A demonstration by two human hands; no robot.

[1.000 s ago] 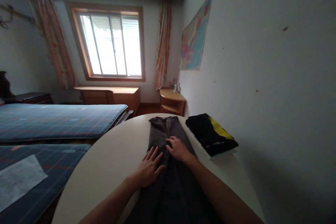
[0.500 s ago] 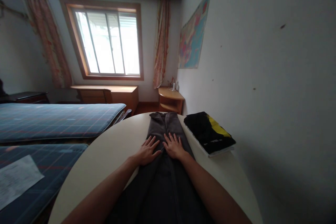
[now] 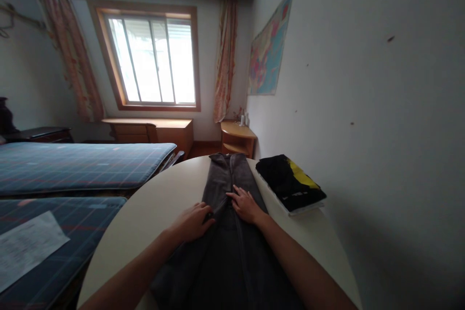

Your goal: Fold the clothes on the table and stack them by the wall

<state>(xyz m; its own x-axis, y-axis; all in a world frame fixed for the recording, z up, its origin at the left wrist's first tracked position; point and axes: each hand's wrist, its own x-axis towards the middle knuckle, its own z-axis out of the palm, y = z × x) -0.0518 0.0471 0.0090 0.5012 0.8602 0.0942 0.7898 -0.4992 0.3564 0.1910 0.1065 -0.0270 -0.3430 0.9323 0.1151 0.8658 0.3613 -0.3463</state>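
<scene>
Dark grey trousers (image 3: pixel 225 252) lie lengthwise on a round white table (image 3: pixel 163 179), their narrow waist end at the far edge and the wider part towards me. My left hand (image 3: pixel 194 220) is at their left edge, its fingers curled with the thumb below, pinching the cloth. My right hand (image 3: pixel 245 205) rests on top near the middle seam, fingers stretched out and slightly bent. Some creases run through the cloth between both hands.
A folded black and yellow garment (image 3: pixel 290 181) lies at the table's right, near the white wall (image 3: pixel 381 155). Beds with blue plaid mattresses (image 3: pixel 72 167) stand left, a paper sheet (image 3: pixel 31 247) on the nearer one. A desk (image 3: pixel 174 128) and corner shelf (image 3: pixel 238 130) are beyond.
My left hand has moved from lying flat on the trousers to their left edge, its fingers now curled on the cloth. My right hand stays near the middle, its fingers closer together.
</scene>
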